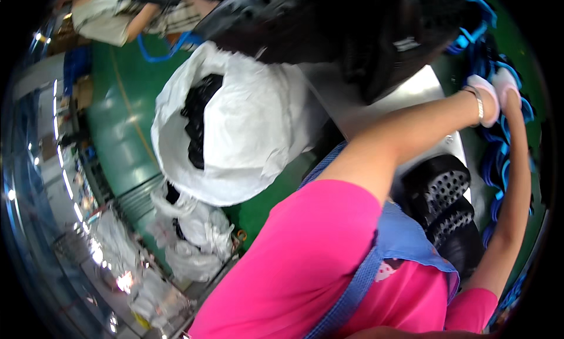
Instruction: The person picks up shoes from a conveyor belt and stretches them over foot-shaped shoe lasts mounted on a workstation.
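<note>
Both my arms stretch toward the right side of the head view. My left hand [483, 99], with a bracelet at the wrist and a pale pink-and-white covering, is close beside a row of blue and black pieces [499, 157]. Right next to it is my right hand [506, 88], covered the same way and reaching those same pieces. The fingers of both hands are too small and blurred to make out, so any grip is hidden. Under my arms, black clogs with holes [445, 183] lie on a metal table [432, 86].
More black clogs [270, 22] loom large and dark at the top. A big white sack [249, 127] with black contents stands left of the table, and clear plastic bags [200, 239] lie beyond it. Another person [111, 16] is at the upper left, above the green floor [117, 116].
</note>
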The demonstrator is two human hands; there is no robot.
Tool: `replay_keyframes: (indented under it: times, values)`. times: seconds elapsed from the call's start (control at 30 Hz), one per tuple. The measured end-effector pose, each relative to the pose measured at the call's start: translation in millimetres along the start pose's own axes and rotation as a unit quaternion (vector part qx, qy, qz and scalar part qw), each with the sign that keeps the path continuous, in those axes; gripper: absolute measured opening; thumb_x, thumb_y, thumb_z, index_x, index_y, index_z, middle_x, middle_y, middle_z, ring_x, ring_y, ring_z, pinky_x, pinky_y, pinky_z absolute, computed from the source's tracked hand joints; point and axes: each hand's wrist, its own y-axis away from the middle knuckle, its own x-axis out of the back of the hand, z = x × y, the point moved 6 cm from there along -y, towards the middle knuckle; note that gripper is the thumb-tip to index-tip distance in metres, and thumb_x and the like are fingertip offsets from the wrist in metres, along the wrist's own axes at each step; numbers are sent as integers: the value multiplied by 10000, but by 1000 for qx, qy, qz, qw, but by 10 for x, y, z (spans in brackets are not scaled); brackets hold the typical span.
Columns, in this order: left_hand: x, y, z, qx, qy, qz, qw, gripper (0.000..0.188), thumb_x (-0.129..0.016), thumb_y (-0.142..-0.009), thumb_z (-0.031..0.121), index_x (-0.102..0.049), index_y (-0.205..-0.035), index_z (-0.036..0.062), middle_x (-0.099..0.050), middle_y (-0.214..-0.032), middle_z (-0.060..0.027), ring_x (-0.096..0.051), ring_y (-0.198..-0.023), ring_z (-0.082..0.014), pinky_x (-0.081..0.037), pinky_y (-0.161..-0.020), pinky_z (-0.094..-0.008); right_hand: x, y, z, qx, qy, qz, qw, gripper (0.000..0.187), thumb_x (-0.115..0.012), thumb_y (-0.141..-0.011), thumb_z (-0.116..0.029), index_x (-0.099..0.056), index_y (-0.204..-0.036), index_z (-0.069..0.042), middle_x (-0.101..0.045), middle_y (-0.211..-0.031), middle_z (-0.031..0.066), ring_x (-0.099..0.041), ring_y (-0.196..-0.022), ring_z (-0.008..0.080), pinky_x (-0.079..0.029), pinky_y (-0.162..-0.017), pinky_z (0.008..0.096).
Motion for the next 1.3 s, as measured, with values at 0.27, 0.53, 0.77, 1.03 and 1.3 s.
replay_keyframes:
  times: [0.27, 0.53, 0.77, 1.03, 1.3]
  values:
    - [-91, -103, -4, 49, 34, 6, 998, 432, -493, -867, 403, -580, -1259, 245, -554, -1332, -19, -532, -1213, -150, -404, -992, -323, -284, -294, 326, 42, -88, -7, 995, 348, -504, -881, -247, -630, -1033, 39, -610, -1060, 288, -585, -994, 445, -468, -836, 441]
    - [215, 514, -64, -8, -30, 112, 993, 474, -633, -779, 501, -701, -1014, 95, -683, -1040, -130, -662, -949, -294, -530, -809, -405, 530, 1158, -191, 99, -275, 65, 954, 441, -584, -878, -325, -575, -1168, 7, -660, -995, 150, -613, -887, 203, -491, -785, 342]
    - [775, 864, -481, 68, -209, 310, 925, 253, -649, -841, 302, -654, -1056, 169, -623, -1131, -70, -622, -1028, -306, -542, -802, -402, 947, 2869, 115, 68, -184, 35, 980, 377, -583, -856, -272, -581, -1152, -38, -650, -984, 155, -626, -910, 289, -499, -809, 349]
    - [578, 1530, -18, -44, -176, 511, 840, 367, -662, -807, 316, -646, -1147, 182, -588, -1186, -76, -547, -1074, -316, -470, -900, -407, 210, 4430, -389, 53, -76, 82, 992, 277, -673, -745, -278, -571, -892, -67, -579, -826, 90, -618, -805, 263, -516, -694, 372]
    - [322, 1915, 261, -116, -30, 456, 882, 297, -657, -825, 247, -674, -1091, 114, -606, -1138, -117, -582, -1033, -283, -465, -911, -374, -66, 4326, -515, -41, -169, 97, 980, 429, -689, -724, -235, -545, -1089, -61, -551, -1064, 95, -585, -925, 273, -509, -765, 385]
